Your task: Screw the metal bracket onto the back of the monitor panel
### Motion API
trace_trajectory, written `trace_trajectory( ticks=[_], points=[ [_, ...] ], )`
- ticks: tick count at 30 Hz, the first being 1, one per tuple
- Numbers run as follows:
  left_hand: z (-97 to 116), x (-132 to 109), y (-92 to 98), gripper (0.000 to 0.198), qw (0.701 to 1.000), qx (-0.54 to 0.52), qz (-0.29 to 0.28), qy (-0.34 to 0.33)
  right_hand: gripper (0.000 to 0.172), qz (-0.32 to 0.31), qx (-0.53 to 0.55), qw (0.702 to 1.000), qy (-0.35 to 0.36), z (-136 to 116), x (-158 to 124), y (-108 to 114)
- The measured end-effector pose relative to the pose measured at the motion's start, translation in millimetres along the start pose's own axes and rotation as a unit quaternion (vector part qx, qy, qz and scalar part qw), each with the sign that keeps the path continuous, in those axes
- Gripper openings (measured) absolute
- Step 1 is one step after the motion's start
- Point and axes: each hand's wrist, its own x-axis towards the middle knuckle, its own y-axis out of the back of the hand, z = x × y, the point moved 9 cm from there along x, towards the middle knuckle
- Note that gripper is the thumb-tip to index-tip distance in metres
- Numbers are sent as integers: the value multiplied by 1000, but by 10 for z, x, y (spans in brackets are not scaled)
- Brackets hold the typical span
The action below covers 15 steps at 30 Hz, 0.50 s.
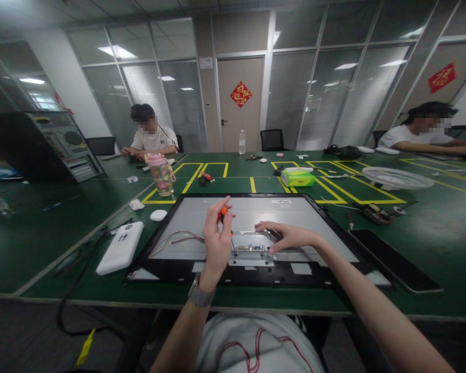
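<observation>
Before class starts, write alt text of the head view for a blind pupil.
The left hand holds an orange screwdriver over a flat panel on a green table; the right hand is by the ports. Two people sit beyond.

Ahead of me: pink-lidded bottle (161,177), green packet (298,178), clear bottle (242,142). My left: white device (120,249), computer tower (48,147). My right: black phone (394,259).
</observation>
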Motion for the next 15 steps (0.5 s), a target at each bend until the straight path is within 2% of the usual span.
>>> trace_trajectory(
  ticks=[3,6,8,13,15],
  points=[
    [-32,5,14,22,1000,-23,16,10,75,0,-2,1000,3,-7,2,-1],
    [51,15,56,12,999,25,36,-32,75,0,-1,1000,13,-18,5,-4],
    [85,13,62,12,997,46,35,-43,76,1,-1,1000,13,-18,5,-3],
    [-23,-15,3,28,999,-26,-8,24,75,2,0,1000,6,-9,1,2],
    [-19,-18,-8,28,999,-29,-16,23,74,1,2,1000,10,-7,3,0]
  ],
)
